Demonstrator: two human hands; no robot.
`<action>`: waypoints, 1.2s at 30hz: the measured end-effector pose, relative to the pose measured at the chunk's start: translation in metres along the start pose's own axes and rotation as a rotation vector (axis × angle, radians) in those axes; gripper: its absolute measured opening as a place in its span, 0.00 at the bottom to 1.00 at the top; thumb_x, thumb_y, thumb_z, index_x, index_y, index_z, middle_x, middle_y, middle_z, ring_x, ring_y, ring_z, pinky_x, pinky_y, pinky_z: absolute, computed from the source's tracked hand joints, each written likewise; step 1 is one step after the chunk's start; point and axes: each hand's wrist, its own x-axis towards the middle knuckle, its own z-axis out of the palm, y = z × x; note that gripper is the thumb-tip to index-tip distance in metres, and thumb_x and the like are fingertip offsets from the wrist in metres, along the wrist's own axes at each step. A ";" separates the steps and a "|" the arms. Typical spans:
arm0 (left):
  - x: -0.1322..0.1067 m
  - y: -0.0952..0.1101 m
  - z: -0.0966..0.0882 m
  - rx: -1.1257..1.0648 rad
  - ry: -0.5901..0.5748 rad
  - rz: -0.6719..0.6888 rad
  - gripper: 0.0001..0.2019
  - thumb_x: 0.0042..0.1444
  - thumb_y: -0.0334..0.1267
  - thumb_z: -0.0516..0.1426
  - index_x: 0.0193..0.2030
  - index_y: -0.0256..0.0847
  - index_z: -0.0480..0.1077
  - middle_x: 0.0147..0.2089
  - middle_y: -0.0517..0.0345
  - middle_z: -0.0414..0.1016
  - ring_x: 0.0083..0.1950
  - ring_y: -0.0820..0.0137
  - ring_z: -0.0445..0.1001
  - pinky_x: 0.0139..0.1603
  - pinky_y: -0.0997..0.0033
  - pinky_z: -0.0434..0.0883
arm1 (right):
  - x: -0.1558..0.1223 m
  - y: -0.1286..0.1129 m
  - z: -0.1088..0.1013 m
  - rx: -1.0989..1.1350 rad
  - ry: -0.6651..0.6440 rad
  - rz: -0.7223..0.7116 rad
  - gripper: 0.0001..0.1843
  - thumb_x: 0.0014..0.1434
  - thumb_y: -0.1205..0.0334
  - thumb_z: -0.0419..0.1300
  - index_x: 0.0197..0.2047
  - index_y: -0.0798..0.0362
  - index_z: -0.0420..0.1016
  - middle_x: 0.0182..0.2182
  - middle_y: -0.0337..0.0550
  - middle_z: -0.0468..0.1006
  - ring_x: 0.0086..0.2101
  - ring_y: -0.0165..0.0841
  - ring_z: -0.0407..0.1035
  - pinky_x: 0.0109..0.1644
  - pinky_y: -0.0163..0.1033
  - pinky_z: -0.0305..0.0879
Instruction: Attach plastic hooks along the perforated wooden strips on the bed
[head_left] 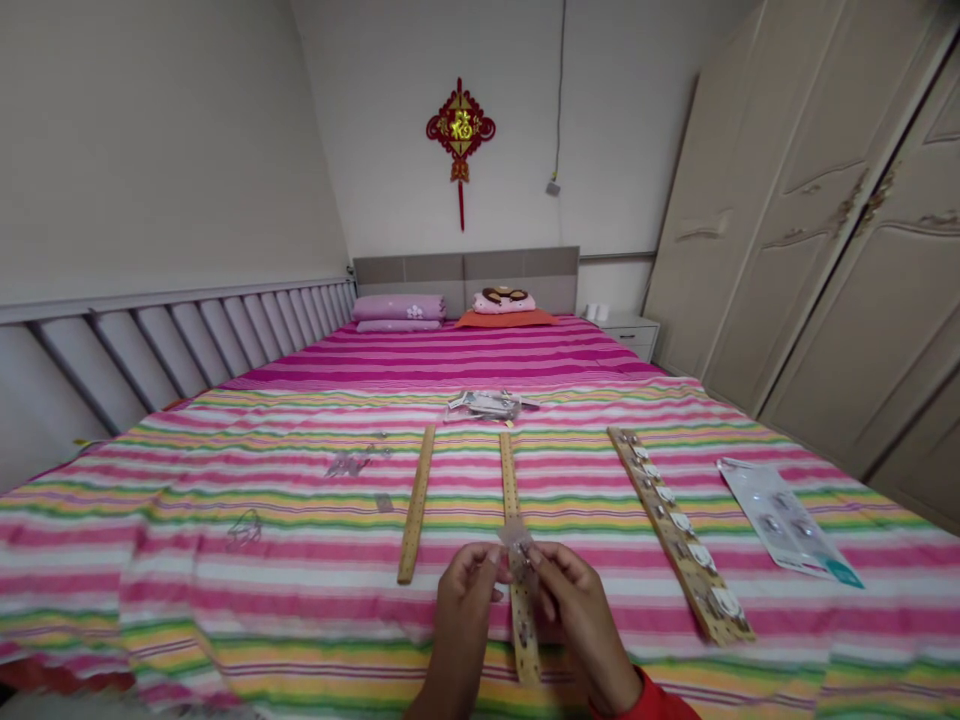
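Observation:
My left hand (466,595) and my right hand (577,605) come together over a narrow wooden strip with holes (510,485) that lies lengthwise on the bed. Pinched between the fingertips of both hands is a small see-through plastic bag (514,533). Something small and shiny shows by the right fingertips; its kind is too small to make out. Small metal pieces (525,632) lie on the strip's near end. To the left rests a second wooden strip (417,505). On the right, a wider wooden board (679,535) carries a row of white and metal pieces.
A clear blister pack (787,520) lies at the right. Beyond the strips is a plastic bag of parts (487,405). Small clear bags (349,462) and a crumpled clear piece (246,528) lie left on the striped bedspread (300,610). A rail (225,335) borders the left side.

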 end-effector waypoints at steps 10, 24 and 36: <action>0.012 -0.010 -0.001 -0.039 -0.034 0.021 0.11 0.39 0.42 0.66 0.26 0.37 0.73 0.23 0.58 0.74 0.26 0.72 0.70 0.29 0.74 0.65 | 0.000 0.013 -0.003 -0.014 -0.066 0.077 0.22 0.43 0.42 0.65 0.22 0.54 0.74 0.10 0.31 0.62 0.11 0.20 0.46 0.15 0.30 0.41; 0.082 0.000 0.013 0.040 -0.186 -0.017 0.11 0.35 0.39 0.67 0.24 0.36 0.73 0.22 0.59 0.73 0.24 0.73 0.69 0.29 0.74 0.65 | 0.059 -0.002 -0.013 -0.219 0.003 -0.176 0.18 0.43 0.46 0.65 0.20 0.52 0.71 0.16 0.35 0.68 0.19 0.28 0.58 0.21 0.33 0.54; 0.143 -0.044 0.029 0.072 -0.074 -0.076 0.06 0.34 0.34 0.63 0.20 0.36 0.71 0.20 0.61 0.71 0.24 0.73 0.69 0.31 0.72 0.66 | 0.133 0.044 -0.027 -0.319 0.013 -0.165 0.14 0.42 0.54 0.62 0.16 0.52 0.65 0.15 0.32 0.63 0.20 0.28 0.57 0.26 0.34 0.53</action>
